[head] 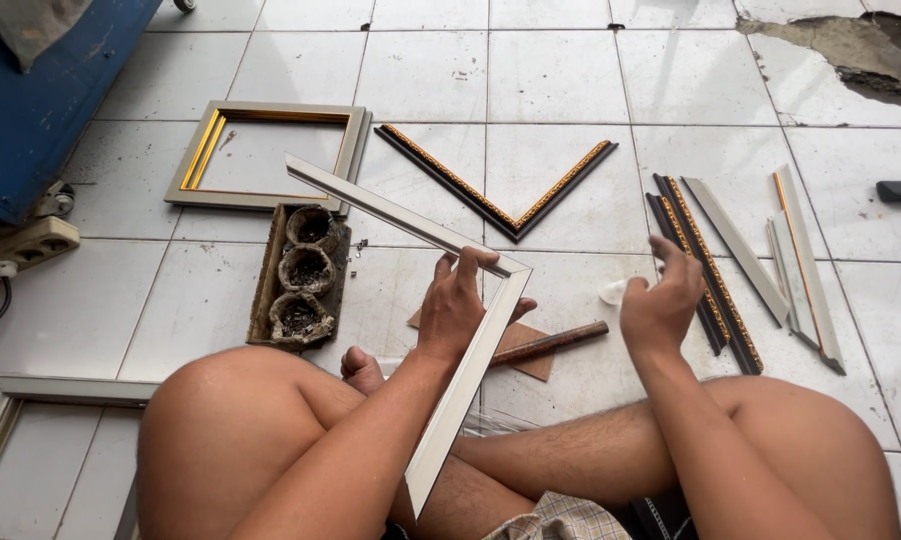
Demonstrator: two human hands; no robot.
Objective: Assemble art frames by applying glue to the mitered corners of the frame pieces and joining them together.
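I sit cross-legged on a white tiled floor. My left hand (457,303) grips the corner of an L-shaped silver frame piece (470,375), two moulding strips joined at a right angle; one arm runs back left, the other toward my lap. My right hand (660,300) is raised to the right of that corner with fingers curled around a small white object (611,292), partly hidden. Under the frame lie a brown cardboard scrap (532,350) and a dark rod-like tool (550,343).
A finished silver-and-gold frame (185,165) lies at back left, a black-and-gold V-shaped corner (498,205) at centre. Loose moulding strips (740,265) lie right. A wooden tray (267,275) holds three grimy cups. A blue cabinet (30,110), a power strip (25,245) and another frame (10,395) are left.
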